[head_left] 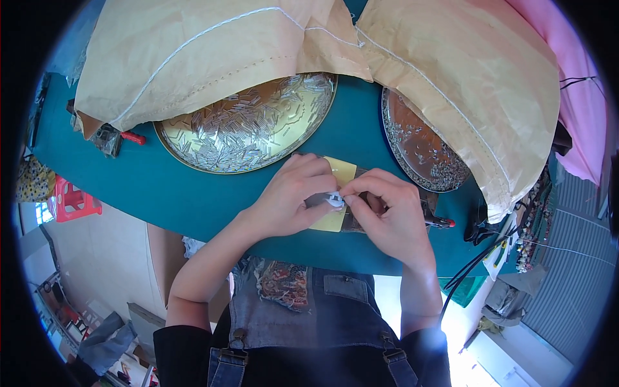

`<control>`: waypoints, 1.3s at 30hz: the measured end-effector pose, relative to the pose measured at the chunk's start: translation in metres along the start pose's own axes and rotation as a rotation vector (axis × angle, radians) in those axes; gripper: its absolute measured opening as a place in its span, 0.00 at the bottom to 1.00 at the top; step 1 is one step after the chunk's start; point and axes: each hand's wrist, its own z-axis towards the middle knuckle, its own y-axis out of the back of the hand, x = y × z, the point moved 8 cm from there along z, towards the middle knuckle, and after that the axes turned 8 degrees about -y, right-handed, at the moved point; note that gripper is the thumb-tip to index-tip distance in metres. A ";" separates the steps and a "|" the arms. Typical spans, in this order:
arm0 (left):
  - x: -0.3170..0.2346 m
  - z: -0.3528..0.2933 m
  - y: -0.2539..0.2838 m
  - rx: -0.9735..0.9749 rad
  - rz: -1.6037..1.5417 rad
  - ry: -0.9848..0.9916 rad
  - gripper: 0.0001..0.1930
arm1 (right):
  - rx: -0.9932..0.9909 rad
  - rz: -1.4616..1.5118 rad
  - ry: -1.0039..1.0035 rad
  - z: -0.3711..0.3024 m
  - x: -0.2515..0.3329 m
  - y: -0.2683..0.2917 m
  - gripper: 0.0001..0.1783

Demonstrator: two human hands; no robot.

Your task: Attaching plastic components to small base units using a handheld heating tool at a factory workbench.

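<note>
Near the table's front edge my left hand pinches a small white piece between thumb and forefinger; its exact kind is too small to make out. From the right, my right hand closes its thumb and forefinger at the piece's right edge. Whether a thread or some other tiny thing is between those fingertips is hidden. Beneath both hands lies a yellow card or pad, with a dark brown flat thing beside it, partly covered by the right hand.
A gold-rimmed oval tray of short clear tubes lies beyond my left hand. Another round tray holds small clear beads. Large brown paper sheets overhang both. Dark-handled pliers or scissors with a red tip lie right. Black cables hang over the right edge.
</note>
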 end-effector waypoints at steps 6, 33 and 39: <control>-0.002 0.000 0.002 -0.011 -0.022 -0.018 0.08 | -0.070 -0.123 0.058 -0.004 0.011 -0.008 0.04; 0.006 -0.004 -0.002 -0.031 -0.044 0.038 0.11 | -0.409 -0.286 0.349 -0.036 0.008 -0.027 0.15; 0.004 -0.003 -0.001 -0.042 -0.034 0.038 0.10 | -0.496 -0.271 0.418 -0.042 0.001 -0.023 0.14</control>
